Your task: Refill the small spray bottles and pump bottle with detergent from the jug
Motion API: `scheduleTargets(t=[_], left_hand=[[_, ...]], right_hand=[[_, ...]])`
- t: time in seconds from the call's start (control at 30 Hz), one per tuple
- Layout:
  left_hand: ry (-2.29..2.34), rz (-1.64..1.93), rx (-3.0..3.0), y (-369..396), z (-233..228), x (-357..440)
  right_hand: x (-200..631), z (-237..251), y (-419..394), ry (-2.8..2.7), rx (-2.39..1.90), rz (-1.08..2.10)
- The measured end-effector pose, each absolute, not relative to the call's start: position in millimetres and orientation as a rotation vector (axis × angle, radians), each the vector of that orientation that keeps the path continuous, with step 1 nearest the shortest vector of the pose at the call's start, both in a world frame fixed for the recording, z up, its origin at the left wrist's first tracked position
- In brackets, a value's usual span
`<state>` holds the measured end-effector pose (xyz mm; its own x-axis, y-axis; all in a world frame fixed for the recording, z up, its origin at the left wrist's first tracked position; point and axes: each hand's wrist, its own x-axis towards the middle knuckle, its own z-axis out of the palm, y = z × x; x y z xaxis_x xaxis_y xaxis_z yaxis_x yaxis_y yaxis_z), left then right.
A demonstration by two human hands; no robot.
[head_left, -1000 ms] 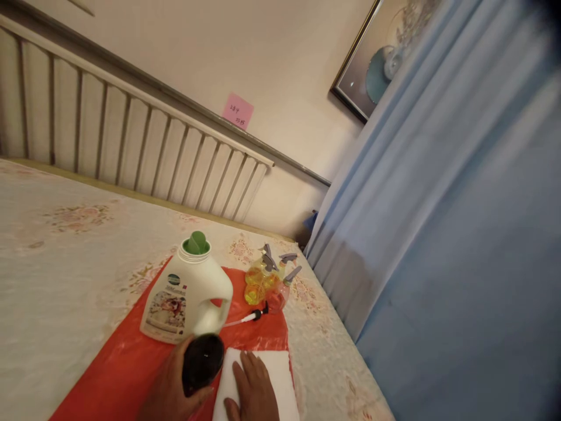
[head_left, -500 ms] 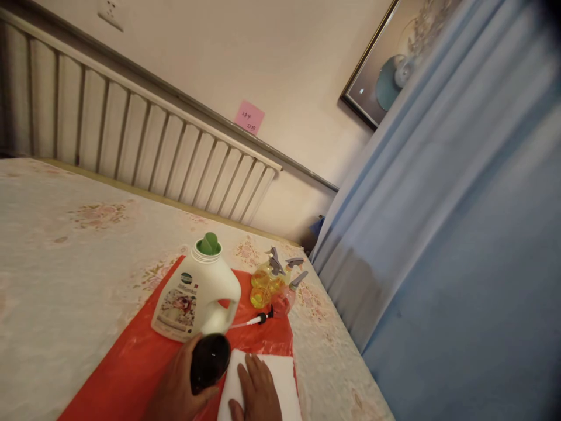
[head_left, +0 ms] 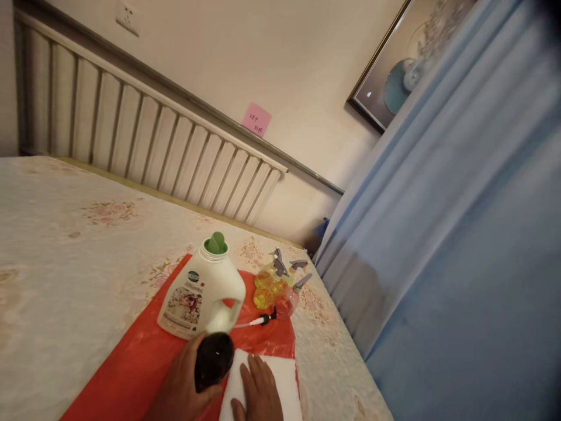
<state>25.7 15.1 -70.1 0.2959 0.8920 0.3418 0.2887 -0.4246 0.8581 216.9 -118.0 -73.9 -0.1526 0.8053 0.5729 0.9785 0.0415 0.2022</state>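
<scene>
My left hand (head_left: 182, 380) is wrapped round a glossy black oval object (head_left: 214, 361). Its kind is not clear, since the fingers and the viewing angle hide its lower part. My right hand (head_left: 258, 386) lies flat, fingers stretched, on a white folded cloth or paper towel (head_left: 284, 374). Just behind the black object stands a cream jug-shaped bottle (head_left: 208, 286) with a handle, a picture label and a green spout in its uncapped neck. A pump head (head_left: 264, 319) with a black top and a clear tube lies to the right of the bottle.
Several clear spray bottles stand behind the pump head, some with yellow liquid (head_left: 264, 298), one pinkish (head_left: 286, 303). A red plastic sheet (head_left: 127, 362) lies under these things on a flowered tablecloth (head_left: 65, 257). A blue curtain (head_left: 438, 234) hangs at right; a radiator (head_left: 144, 137) lines the wall.
The view has shifted slightly, so everything sits a little further right. Both hands keep the same hold and position relative to the bottle and the white cloth.
</scene>
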Motion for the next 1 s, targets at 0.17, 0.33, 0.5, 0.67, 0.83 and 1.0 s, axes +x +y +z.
scheduleTargets(t=[0.17,0.33,0.5,0.67,0.83,1.0], left_hand=[[1.045,1.116,1.84,13.6,-65.3,25.2],[1.03,1.057,1.84,13.4,-63.9,24.8],[1.025,1.062,1.863,13.0,-65.9,25.1],[1.036,1.097,1.878,11.1,-64.1,25.5],[1.042,1.11,1.882,11.0,-65.1,26.3],[1.09,1.127,1.879,10.0,-64.1,26.8]], right_hand=[[217.7,-76.5,-117.9,-1.998,-1.78,-0.823],[219.0,-74.4,-117.3,-1.997,-1.732,-0.846],[218.0,-71.2,-117.6,-2.0,-1.731,-0.824],[216.7,-71.1,-117.5,-1.995,-1.745,-0.814],[217.0,-72.0,-117.6,-1.99,-1.738,-0.792],[217.1,-73.7,-117.3,-1.983,-1.743,-0.785]])
